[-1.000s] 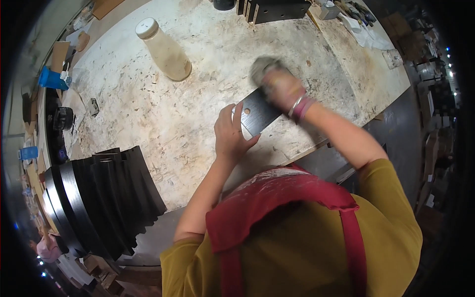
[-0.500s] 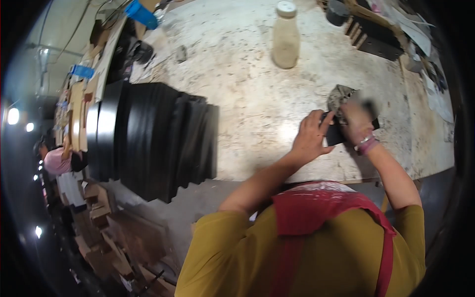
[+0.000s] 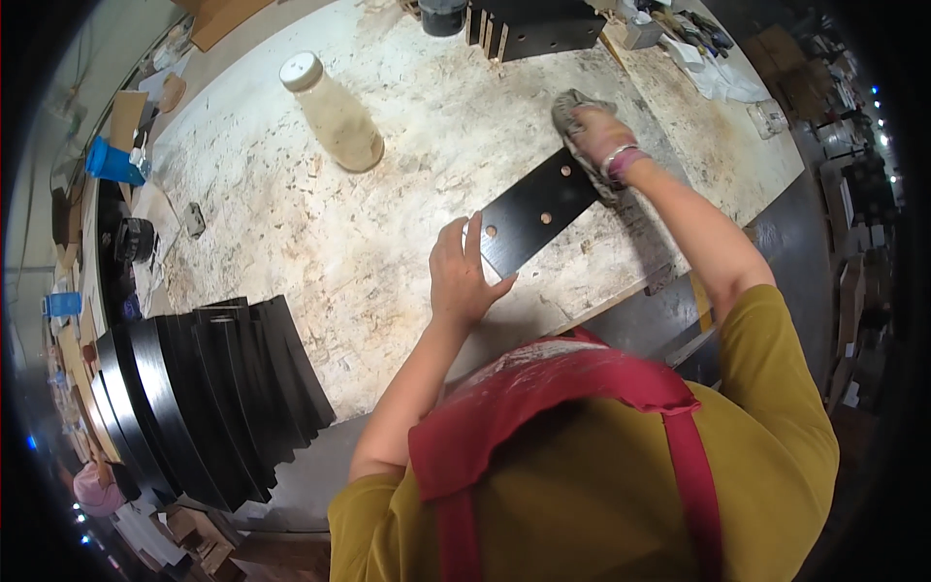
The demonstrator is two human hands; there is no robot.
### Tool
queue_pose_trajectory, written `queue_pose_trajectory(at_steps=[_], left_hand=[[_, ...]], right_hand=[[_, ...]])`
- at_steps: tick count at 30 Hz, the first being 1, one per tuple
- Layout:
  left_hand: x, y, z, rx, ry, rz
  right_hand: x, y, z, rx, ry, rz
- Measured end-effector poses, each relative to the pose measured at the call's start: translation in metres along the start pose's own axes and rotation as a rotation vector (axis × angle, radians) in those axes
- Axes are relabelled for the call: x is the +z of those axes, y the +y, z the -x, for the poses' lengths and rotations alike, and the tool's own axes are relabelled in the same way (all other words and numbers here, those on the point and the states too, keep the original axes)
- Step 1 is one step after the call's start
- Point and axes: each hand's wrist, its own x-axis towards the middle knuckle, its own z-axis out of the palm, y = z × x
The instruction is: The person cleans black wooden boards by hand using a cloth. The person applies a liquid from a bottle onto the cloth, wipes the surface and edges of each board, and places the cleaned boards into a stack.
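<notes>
A flat black panel [image 3: 536,211] with small holes lies on the worn workbench [image 3: 388,223]. My left hand [image 3: 463,274] presses flat on the panel's near end, fingers spread. At the panel's far end my right hand [image 3: 599,138] grips a grey rag [image 3: 574,105], pressed down against the panel and the bench top.
A pale plastic bottle with a white cap [image 3: 333,113] stands on the bench at the back left. A stack of curved black panels [image 3: 199,393] leans at the bench's left front edge. Black boxes [image 3: 538,27] and clutter line the far edge; a blue cup [image 3: 112,162] sits left.
The view has swung as my head moved. My right hand with the rag now sits at the panel's far end, and more of the black panel shows between my hands.
</notes>
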Motion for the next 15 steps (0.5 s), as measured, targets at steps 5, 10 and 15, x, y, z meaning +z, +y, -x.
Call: queue_pose_trajectory(at_steps=[5, 10, 15], left_hand=[[-0.057, -0.022, -0.023, -0.513, 0.153, 0.421], [-0.118, -0.095, -0.105, -0.378, 0.542, 0.299], [-0.116, -0.088, -0.143, -0.331, 0.259, 0.365]], right_hand=[[-0.075, 0.013, 0.004, 0.108, -0.266, -0.956], [0.017, 0.066, 0.048, 0.036, -0.654, -2.495], [0.026, 0.006, 0.084, 0.445, -0.35, -2.448]])
